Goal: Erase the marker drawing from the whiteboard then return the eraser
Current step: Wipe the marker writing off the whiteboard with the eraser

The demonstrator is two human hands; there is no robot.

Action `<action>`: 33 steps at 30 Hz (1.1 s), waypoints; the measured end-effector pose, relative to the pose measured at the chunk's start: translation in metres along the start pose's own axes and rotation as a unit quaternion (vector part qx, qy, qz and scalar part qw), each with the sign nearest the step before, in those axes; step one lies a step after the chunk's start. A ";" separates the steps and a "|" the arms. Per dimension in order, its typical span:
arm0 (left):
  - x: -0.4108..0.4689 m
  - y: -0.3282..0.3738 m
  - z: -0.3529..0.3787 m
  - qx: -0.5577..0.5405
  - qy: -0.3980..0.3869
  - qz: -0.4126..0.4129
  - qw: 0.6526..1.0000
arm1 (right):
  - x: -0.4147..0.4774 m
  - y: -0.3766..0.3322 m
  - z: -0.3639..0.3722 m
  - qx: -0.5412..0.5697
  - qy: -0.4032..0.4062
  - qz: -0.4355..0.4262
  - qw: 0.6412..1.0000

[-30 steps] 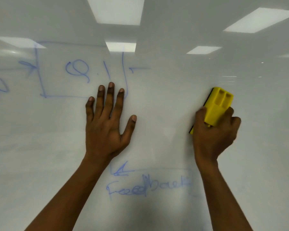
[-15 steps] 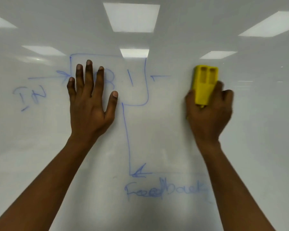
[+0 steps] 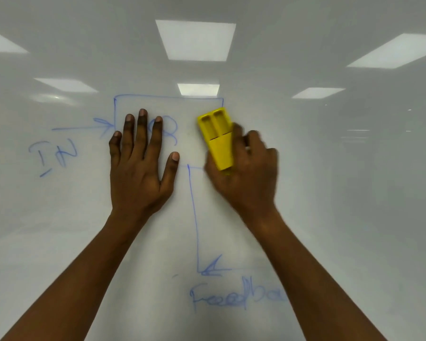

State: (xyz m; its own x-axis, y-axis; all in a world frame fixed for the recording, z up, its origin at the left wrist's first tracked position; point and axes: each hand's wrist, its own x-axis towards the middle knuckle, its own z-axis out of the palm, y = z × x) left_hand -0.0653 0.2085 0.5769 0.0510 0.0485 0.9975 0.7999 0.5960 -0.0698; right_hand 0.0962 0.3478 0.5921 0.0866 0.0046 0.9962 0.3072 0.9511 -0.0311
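A white whiteboard [image 3: 330, 217] fills the view and carries a blue marker drawing [image 3: 167, 97]: a box outline, an arrow with "IN" [image 3: 54, 153] at the left, a vertical line [image 3: 193, 217] down to an arrow, and the word "Feedba" [image 3: 234, 295] below. My right hand [image 3: 244, 175] grips a yellow eraser [image 3: 218, 139] and presses it against the board inside the right part of the box. My left hand [image 3: 140, 166] lies flat on the board with fingers spread, covering the box's left part.
Ceiling light panels [image 3: 196, 40] reflect in the glossy board. Faint smeared marker haze lies to the right of the eraser and near the end of the lower word.
My right hand has swept the eraser leftward into the box; the stroke at the box's right side and its right edge are gone. The end of the lower word has faded. My left hand stayed flat.
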 end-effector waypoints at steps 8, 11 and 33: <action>0.001 0.005 -0.005 -0.029 -0.010 -0.005 1.000 | 0.029 0.029 -0.010 0.014 0.086 0.272 0.958; 0.006 0.018 -0.014 -0.063 -0.007 -0.042 0.997 | 0.020 -0.002 -0.001 0.021 0.050 0.208 0.977; 0.059 0.114 -0.028 -0.159 -0.081 -0.137 0.974 | -0.003 0.045 -0.025 0.184 -0.108 -0.081 0.974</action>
State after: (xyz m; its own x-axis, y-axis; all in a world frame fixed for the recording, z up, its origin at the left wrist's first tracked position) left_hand 0.0453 0.2571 0.6284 -0.2645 0.0648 0.9622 0.9168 0.3265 0.2300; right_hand 0.1333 0.3826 0.5856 -0.1485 -0.1268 0.9808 -0.0641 0.9909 0.1184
